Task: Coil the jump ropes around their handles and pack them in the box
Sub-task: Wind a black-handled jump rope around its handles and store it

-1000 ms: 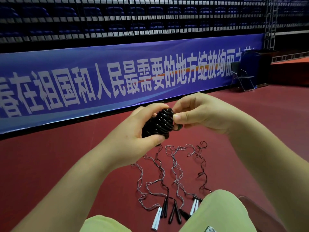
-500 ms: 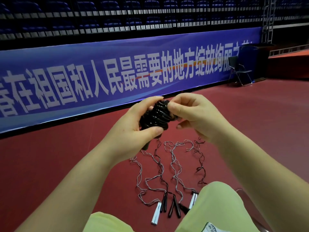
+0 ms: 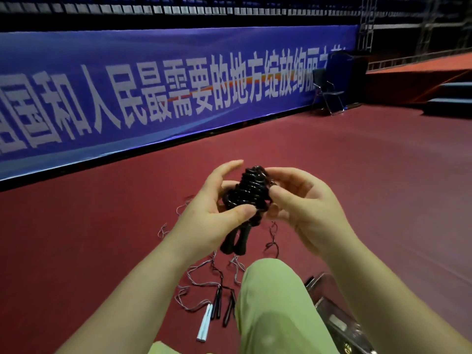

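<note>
Both hands' fingers [image 3: 281,195] grip the coiled black jump rope [image 3: 249,191]

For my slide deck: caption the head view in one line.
Both hands, left hand and right hand, hold a coiled black jump rope above uncoiled speckled jump ropes on the red floor.

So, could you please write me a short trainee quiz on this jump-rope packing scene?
1. True or false: both hands hold the black coiled rope.
2. Which handles on the floor are palest? A) the light blue pair B) the black pairs
3. Fill in: the clear box lies by the person's ___ leg.

Key: 1. True: the left hand grips it and the right hand pinches it. 2. A. 3. Right.
</note>
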{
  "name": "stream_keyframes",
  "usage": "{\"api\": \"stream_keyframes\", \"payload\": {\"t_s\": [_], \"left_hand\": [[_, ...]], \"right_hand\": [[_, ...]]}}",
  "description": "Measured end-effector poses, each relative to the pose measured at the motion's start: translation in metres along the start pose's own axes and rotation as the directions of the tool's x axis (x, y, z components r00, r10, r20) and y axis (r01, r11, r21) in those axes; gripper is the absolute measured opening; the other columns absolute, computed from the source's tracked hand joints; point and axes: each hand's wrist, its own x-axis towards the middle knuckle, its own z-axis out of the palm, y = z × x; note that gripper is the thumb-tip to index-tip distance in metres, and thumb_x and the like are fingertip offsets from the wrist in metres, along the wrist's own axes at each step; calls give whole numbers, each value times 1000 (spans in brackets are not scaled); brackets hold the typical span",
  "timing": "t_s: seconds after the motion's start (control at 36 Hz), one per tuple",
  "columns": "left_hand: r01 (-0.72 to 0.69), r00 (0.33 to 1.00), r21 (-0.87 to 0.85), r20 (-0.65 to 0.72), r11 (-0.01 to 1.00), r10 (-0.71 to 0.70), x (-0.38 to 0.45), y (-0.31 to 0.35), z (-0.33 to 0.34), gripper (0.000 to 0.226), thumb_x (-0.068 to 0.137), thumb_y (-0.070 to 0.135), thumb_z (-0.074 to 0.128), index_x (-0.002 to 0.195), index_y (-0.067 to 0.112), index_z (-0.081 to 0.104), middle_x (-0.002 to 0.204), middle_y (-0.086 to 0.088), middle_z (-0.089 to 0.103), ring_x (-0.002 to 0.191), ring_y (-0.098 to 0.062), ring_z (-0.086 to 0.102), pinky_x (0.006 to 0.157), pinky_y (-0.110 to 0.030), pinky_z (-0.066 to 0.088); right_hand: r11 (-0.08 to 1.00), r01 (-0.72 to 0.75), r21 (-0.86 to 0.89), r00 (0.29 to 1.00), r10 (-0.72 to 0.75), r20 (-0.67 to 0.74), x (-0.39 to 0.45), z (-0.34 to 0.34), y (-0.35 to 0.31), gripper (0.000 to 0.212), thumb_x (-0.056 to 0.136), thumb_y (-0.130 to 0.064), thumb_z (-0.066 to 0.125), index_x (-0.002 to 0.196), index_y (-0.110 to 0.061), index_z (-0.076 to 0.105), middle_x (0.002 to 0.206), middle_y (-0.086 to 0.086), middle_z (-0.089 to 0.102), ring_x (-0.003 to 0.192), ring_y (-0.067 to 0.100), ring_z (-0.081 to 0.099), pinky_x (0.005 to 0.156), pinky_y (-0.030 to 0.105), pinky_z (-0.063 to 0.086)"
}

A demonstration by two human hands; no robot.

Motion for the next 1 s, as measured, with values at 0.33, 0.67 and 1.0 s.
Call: {"api": "stream_keyframes", "payload": {"t_s": [0.33,0.67,1.0], "left_hand": [[72,960,-26,273,997,-63,92,-63,88,54,71,22,69,107,60,56,113,9,58,99,-6,65,88,-33,55],[459,816,-140,457,877,-354,146,-173,161,68,68,11,71,118,39,34,105,-6,67,84,-17,71,76,-31,57],[735,567,-56,599,676,-566,178,-296,218,30,83,12,71,112,22,65,96,2,73,91,-16,69,78,-30,53]], "right_hand": [[971,-204,123,950,227,-217,32,-125,31,4,69,-12,73,73,-13,72,73,5,67,66,17,62,59,25,53],[709,-656,260,678,704,-209,38,-233,118,47,68,-60,65,83,-16,73,93,9,65,90,27,53,86,39,41],[555,-427,714,400,824,-402,56,-300,220,21,69,-21,69,65,-1,66,80,14,61,92,33,61,110,46,37]]}}
